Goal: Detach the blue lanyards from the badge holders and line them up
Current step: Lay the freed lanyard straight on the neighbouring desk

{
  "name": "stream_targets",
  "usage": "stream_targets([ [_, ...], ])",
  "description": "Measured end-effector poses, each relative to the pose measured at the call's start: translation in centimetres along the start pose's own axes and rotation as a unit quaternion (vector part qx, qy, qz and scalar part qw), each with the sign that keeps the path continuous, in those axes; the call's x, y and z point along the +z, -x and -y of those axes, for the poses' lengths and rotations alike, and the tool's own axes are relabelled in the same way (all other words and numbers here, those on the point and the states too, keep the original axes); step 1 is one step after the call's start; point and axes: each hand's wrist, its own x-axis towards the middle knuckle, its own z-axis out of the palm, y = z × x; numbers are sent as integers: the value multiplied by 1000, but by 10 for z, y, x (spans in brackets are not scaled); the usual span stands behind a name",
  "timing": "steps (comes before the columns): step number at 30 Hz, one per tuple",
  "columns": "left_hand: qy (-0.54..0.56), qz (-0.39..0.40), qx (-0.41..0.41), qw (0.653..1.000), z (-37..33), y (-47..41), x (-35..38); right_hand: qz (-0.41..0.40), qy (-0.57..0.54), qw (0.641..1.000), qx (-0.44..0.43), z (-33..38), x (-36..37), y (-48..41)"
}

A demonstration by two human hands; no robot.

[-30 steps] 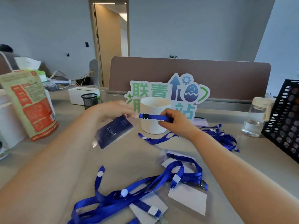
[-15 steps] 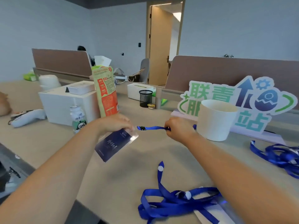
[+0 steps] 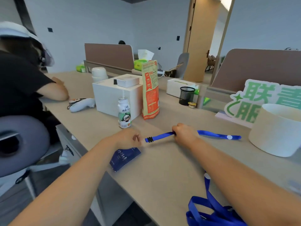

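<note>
Left hand (image 3: 128, 138): I pinch the badge holder (image 3: 125, 158), left of the white tub (image 3: 275, 129); its top is hidden.
Right hand (image 3: 184, 134): I grip the blue lanyard (image 3: 160, 136), nearer the tub.
Clip (image 3: 149, 139): I can't tell whether it's still attached.
Lanyard pile (image 3: 211, 214): below the tub, cut off.

Woven blue cloth lanyard (image 3: 160, 136) with a matt black plastic clip (image 3: 149, 139) between the fingers (image 3: 138, 138); glossy plastic badge holder (image 3: 125, 158) below them; smooth matt worktop (image 3: 171, 170).

Left hand (image 3: 128, 137), right hand (image 3: 184, 134): bare; forearms bare to frame edge.
</note>
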Motion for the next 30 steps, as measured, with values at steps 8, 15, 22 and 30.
stream_targets([
  [8, -85, -56, 4, 995, 45, 17, 0, -2, 57, 997, -57, 29, -1, -25],
  [15, -56, -131, -36, 989, 57, 28, 9, -22, 67, 995, -66, 45, -1, -39],
  [22, -98, -199, -104, 969, 63, 30, 14, -38, 46, 997, -56, 48, 6, -54],
  [30, -114, -142, -44, 982, 54, 19, 4, -70, 12, 996, -51, 26, 12, -54],
])
